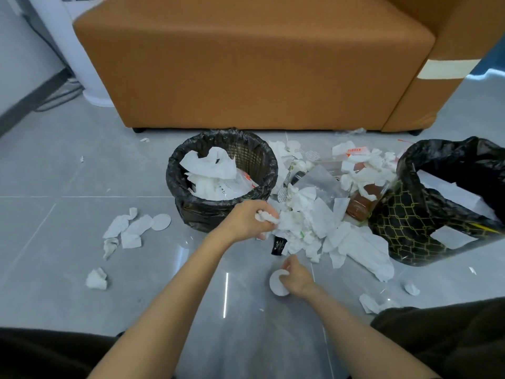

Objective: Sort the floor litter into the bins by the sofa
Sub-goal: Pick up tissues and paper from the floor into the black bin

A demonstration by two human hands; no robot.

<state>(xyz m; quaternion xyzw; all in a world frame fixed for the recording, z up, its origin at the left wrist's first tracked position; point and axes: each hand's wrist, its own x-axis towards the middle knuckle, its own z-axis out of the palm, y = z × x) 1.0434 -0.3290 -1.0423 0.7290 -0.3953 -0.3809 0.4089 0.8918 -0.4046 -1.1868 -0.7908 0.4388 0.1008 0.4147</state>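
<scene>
Head view: tissue-filled round bin (pixel 191 170)

Centre frame: the left hand (pixel 250 221) grips a crumpled tissue (pixel 266 216) beside the round lined bin (pixel 175 173). Below it, the right hand (pixel 297 279) holds a round white pad (pixel 276 283). A tissue pile (pixel 314 220) lies between this bin and the patterned bin (pixel 404 214) at right.

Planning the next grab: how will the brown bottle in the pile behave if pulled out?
The brown bottle lies on its side, so it may roll once freed. Tissues draped over it would probably drag along. It looks rigid, unlikely to crumple.
</scene>
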